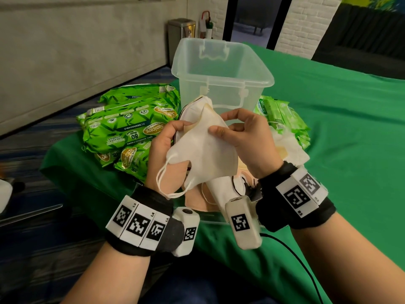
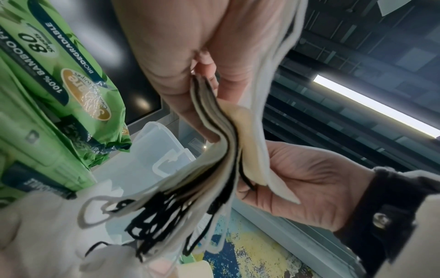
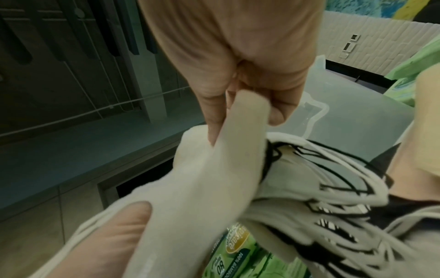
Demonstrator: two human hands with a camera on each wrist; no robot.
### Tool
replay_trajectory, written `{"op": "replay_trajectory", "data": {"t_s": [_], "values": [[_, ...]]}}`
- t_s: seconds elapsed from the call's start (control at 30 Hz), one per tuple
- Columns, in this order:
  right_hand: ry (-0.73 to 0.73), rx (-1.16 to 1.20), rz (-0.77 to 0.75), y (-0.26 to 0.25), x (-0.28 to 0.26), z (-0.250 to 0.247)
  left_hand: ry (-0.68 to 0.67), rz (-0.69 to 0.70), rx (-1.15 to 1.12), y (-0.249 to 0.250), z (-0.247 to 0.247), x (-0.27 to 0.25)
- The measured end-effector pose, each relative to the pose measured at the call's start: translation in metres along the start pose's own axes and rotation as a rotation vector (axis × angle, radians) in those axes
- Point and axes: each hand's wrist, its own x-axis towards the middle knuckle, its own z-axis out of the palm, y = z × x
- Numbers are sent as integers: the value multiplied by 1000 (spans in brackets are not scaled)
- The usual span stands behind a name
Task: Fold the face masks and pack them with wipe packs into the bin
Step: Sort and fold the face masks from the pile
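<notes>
In front of the clear plastic bin (image 1: 270,81), both hands hold up a white face mask (image 1: 203,148). My left hand (image 1: 175,130) grips a stack of folded masks (image 2: 221,150) with black and white ear loops, and the white mask lies against it. My right hand (image 1: 219,123) pinches the white mask's upper edge (image 3: 214,178) between thumb and fingers. White ear loops hang by my left wrist. Green wipe packs (image 1: 127,126) are piled left of the bin. Smaller ones (image 1: 282,115) lie to its right.
More loose masks (image 1: 219,189), white and peach, lie on the green tablecloth (image 1: 339,150) under my hands, and others (image 1: 289,148) sit at the right. The table's left edge drops to a carpeted floor. A black cable (image 1: 302,260) runs near my right forearm.
</notes>
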Motion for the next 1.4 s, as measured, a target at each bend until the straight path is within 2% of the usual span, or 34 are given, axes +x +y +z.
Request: {"op": "replay_trajectory", "data": {"t_s": [0.17,0.33,0.43,0.5,0.57,0.63,0.77,0.87,0.93,1.0,1.07,1.13,1.2,1.3,1.4], "values": [[16,27,-12,-1,2,-3,64,114,162,-8,-4,0],[62,79,-43,-1,3,-8,74,92,125,-8,-3,1],[172,106,-66,-4,9,-19,89,165,279,-8,-7,0],[320,104,-94,-7,13,-30,135,214,383,-10,-12,2],[463,60,-130,-10,17,-40,184,237,416,-11,-16,4],[502,26,-161,-11,18,-41,207,244,427,-10,-15,5],[360,-31,-217,-11,15,-24,198,268,478,-10,-13,4],[160,-120,-234,-8,8,-3,131,253,458,-8,-5,1],[0,-162,-203,-8,3,11,45,242,359,-4,0,-3],[-119,-113,-143,-10,-2,16,8,209,227,-4,-2,-4],[-202,17,-97,-12,-3,14,41,200,207,-3,-4,-4],[-229,90,-79,-11,-3,9,84,204,269,-5,-6,-1],[-150,36,-91,-4,3,6,116,221,347,-10,-8,1],[-52,-157,-138,1,9,-2,105,196,345,-11,-8,3],[-37,-129,-171,-1,11,-9,74,205,350,-12,-7,4]]}}
